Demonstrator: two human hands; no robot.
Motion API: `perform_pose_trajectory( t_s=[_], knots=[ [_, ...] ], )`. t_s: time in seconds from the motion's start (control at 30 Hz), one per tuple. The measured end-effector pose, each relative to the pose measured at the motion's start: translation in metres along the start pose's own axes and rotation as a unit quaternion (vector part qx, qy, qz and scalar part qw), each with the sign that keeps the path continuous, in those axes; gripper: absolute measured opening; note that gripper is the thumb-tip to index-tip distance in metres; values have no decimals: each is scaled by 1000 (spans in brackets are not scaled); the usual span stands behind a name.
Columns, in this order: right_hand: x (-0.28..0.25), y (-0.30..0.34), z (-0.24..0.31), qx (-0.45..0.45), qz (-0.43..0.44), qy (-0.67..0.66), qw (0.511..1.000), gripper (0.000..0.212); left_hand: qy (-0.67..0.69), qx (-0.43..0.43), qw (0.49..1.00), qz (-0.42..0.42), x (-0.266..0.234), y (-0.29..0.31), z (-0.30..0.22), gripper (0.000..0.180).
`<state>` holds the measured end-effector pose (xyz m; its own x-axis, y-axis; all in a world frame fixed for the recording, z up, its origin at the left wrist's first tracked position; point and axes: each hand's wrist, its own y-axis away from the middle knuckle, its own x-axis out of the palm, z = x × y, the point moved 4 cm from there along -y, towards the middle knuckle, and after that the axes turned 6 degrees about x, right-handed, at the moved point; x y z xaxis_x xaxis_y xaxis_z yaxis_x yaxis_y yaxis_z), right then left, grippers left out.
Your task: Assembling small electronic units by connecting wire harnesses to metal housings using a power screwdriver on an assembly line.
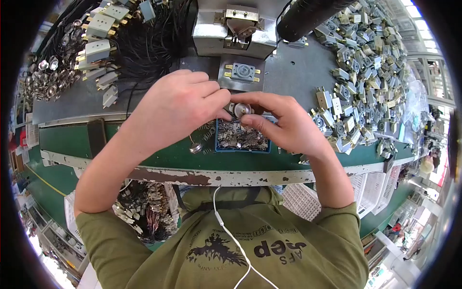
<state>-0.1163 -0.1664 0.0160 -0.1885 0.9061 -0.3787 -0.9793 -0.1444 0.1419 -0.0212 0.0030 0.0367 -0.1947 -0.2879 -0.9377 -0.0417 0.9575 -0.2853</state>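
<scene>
My right hand point(284, 120) pinches a small round metal cap point(241, 110) between thumb and fingers, above a blue tray point(217, 150). My left hand point(185, 103) is closed right beside the cap, its thumb and index finger pressed together; whatever they grip is hidden. Below that hand, a second round metal piece point(196, 148) shows at the end of a thin coppery wire. Small metal clips point(243, 136) fill the tray. Just beyond my hands, a grey switch housing point(243, 72) with brass terminals lies flat on a metal plate.
A metal press fixture point(240, 26) stands at the back centre, with a black tube point(308, 21) slanting in beside it. Grey housings point(356, 82) are heaped on the right. Wired housings point(98, 50) and round metal caps point(53, 77) lie left. Loose springs point(208, 132) sit by the tray.
</scene>
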Motion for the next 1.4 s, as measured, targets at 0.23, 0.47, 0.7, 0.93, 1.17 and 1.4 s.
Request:
perform_pose_trajectory(
  t_s=[0.23, 0.47, 0.7, 0.93, 1.17, 1.4],
  knots=[
    [-21, 24, -18, 24, -194, 35, 980, 46, 22, -1, 996, 87, -6, 0, -6, 28],
    [-49, 18, 22, -182, -358, 51, 914, 49, 163, -174, 971, 12, -4, -37, 40, 33],
    [-97, -8, 79, -423, -487, 33, 763, 49, 171, -200, 957, 119, 29, -33, 55, 34],
    [-90, -56, 107, -194, -428, -51, 881, 29, 112, -187, 971, 95, 28, -30, 46, 29],
    [-80, -55, 114, -276, -465, -65, 839, 22, 98, -184, 974, 87, 30, -27, 45, 33],
    [-77, -54, 117, -290, -453, -92, 838, 21, 97, -168, 979, 54, 33, -24, 48, 29]
  ],
)
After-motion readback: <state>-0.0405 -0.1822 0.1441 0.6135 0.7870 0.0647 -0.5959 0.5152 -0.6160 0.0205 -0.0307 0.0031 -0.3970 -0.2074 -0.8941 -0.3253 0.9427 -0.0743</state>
